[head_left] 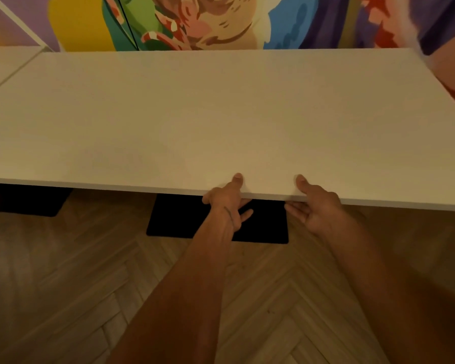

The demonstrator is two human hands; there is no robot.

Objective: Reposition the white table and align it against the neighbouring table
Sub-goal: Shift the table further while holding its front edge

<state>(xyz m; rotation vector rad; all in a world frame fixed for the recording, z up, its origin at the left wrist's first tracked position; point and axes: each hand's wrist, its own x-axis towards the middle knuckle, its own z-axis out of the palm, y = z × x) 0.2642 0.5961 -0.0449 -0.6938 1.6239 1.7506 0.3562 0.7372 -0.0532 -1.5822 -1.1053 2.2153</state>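
The left hand [225, 203] and the right hand [317, 206] both pinch the near edge of the white table [221, 114], thumbs on top and fingers underneath, probably so they can slide it with control. Its left end lies just beside the neighbouring table [3, 67], with only a thin seam between them.

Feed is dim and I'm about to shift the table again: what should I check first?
1. Left hand pinches the white table at its near edge, thumb on top: ok.
2. Right hand pinches the same edge: ok.
3. Side edge runs along the neighbouring table, thin seam between: ok.
4. Near edges of both tables flush: cannot tell, out of view.
5. Floor beside the black base free of obstacles: ok.
6. Gap to the mural wall behind: cannot tell.
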